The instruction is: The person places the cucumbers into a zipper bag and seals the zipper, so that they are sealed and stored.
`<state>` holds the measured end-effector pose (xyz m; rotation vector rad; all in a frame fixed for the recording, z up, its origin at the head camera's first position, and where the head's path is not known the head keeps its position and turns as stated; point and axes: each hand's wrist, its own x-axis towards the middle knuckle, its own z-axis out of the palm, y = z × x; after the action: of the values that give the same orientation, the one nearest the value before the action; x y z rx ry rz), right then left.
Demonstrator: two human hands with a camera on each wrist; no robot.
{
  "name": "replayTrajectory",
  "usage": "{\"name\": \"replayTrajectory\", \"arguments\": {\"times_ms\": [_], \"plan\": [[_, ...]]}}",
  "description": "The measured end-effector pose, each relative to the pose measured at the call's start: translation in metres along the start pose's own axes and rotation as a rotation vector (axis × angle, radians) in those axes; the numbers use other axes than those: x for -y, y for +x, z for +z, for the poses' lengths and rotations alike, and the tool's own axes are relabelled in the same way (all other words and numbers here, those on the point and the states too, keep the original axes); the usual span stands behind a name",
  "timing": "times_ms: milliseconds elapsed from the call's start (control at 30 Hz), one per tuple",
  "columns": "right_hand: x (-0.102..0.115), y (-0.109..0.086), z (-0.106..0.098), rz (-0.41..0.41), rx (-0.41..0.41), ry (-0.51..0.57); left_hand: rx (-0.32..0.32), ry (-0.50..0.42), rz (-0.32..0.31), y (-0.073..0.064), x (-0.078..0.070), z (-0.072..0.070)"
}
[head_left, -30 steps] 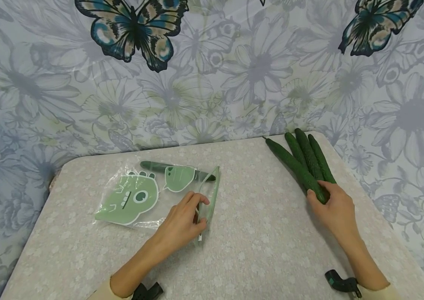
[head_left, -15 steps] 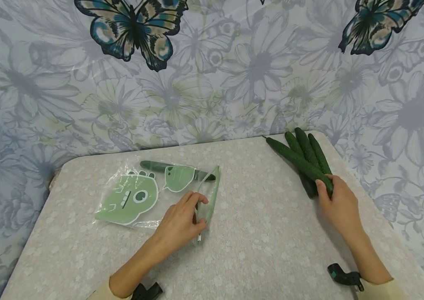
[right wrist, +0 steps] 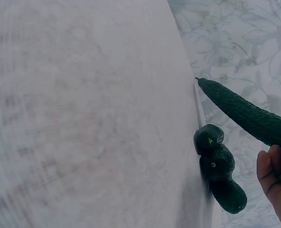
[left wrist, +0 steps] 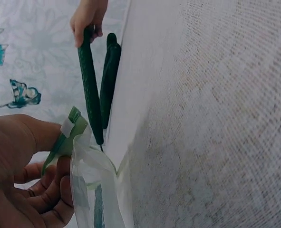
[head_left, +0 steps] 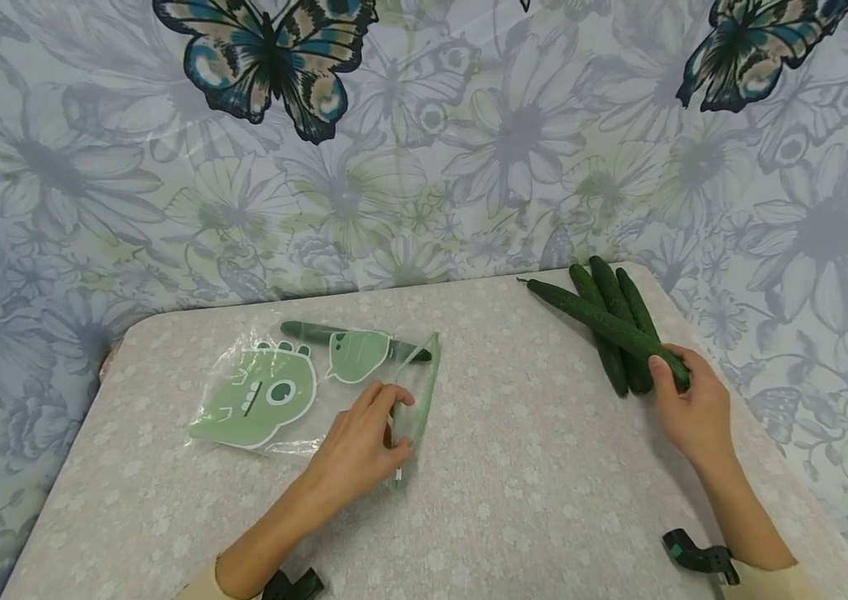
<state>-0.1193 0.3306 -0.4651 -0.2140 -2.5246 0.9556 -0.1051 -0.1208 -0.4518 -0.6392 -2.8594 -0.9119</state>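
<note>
My right hand (head_left: 697, 412) grips a long dark green cucumber (head_left: 592, 317) by its near end. In the right wrist view that cucumber (right wrist: 245, 114) is raised off the table, its stem end pointing away. Below it, three more cucumbers (head_left: 607, 287) lie side by side. On the left a clear zip bag (head_left: 277, 400) with green cartoon prints lies flat, its opening facing right. Inside it, along the far side, is one cucumber (head_left: 307, 332). My left hand (head_left: 356, 442) pinches the bag's green zipper edge (left wrist: 73, 128) between thumb and fingers, and the mouth gapes.
A pale patterned cloth covers the table (head_left: 499, 467). Its far edge meets a floral curtain (head_left: 469, 167) printed with butterflies. Black wrist devices show near both sleeves, one of them a camera mount (head_left: 697, 557) by the right wrist.
My right hand has moved right and slightly nearer, lifting the leftmost cucumber up and across the other three, whose near ends now show. The left hand and bag have stayed in place.
</note>
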Motion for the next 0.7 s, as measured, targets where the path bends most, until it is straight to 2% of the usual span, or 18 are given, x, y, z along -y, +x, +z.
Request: {"name": "replayTrajectory", "arguments": {"times_ms": [167,300,400,533,700], "plan": [[0.0,-0.002,-0.002,0.041,-0.016,0.031,-0.015,0.03,0.071,-0.002,0.002,0.0],[0.003,-0.004,-0.004,0.045,-0.021,0.053,-0.02,0.063,0.063,-0.005,0.002,-0.001],[0.007,-0.006,-0.005,0.04,-0.026,0.068,-0.059,0.152,0.06,-0.007,0.002,-0.002],[0.013,-0.009,-0.006,0.032,-0.028,0.08,-0.113,0.253,0.023,-0.01,0.001,-0.004],[0.019,-0.014,-0.009,0.0,-0.013,0.113,-0.108,0.21,-0.065,-0.011,0.001,-0.009]]}}
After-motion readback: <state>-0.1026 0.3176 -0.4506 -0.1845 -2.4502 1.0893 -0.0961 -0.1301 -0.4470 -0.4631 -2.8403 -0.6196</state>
